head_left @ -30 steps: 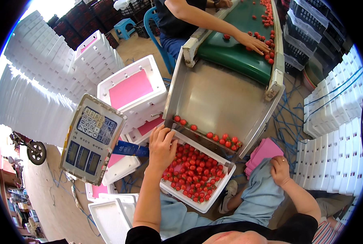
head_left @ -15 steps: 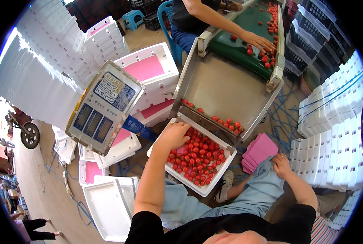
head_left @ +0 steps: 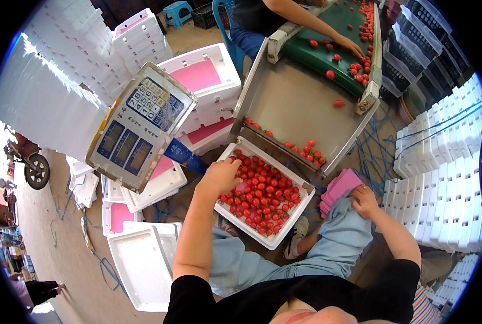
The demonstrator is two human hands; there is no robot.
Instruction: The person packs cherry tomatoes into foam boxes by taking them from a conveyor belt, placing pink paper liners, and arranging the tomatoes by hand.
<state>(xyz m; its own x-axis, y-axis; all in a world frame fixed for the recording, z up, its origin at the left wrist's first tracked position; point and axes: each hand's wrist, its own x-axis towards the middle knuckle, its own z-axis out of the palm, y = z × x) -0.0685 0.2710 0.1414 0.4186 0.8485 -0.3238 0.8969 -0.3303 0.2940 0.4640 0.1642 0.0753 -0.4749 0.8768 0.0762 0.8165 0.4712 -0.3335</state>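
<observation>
A white foam box (head_left: 304, 201) full of small red tomatoes (head_left: 265, 189) sits below the lip of a metal chute (head_left: 300, 108). Across the box's left side lies my left hand (head_left: 222, 176), its fingers stretched loosely over the rim to the tomatoes there; it lifts nothing. My right hand (head_left: 365, 201) rests on my right knee, fingers loosely spread on the light blue trousers, beside a stack of pink sheets (head_left: 338, 190). Several tomatoes lie along the chute's lower lip, and a single tomato (head_left: 339, 103) is higher on the chute.
A co-worker's hand (head_left: 352, 47) reaches over the green conveyor belt (head_left: 311, 56) carrying tomatoes. To the left stand a scale display (head_left: 141, 127), white foam boxes (head_left: 211, 81) and white lids (head_left: 138, 264). Stacked white boxes (head_left: 435, 205) and black crates (head_left: 414, 43) line the right.
A tomato has come off the belt onto the chute. The co-worker's hand has drawn back from the belt's near end. My left hand has shifted slightly left; the right stays on my knee.
</observation>
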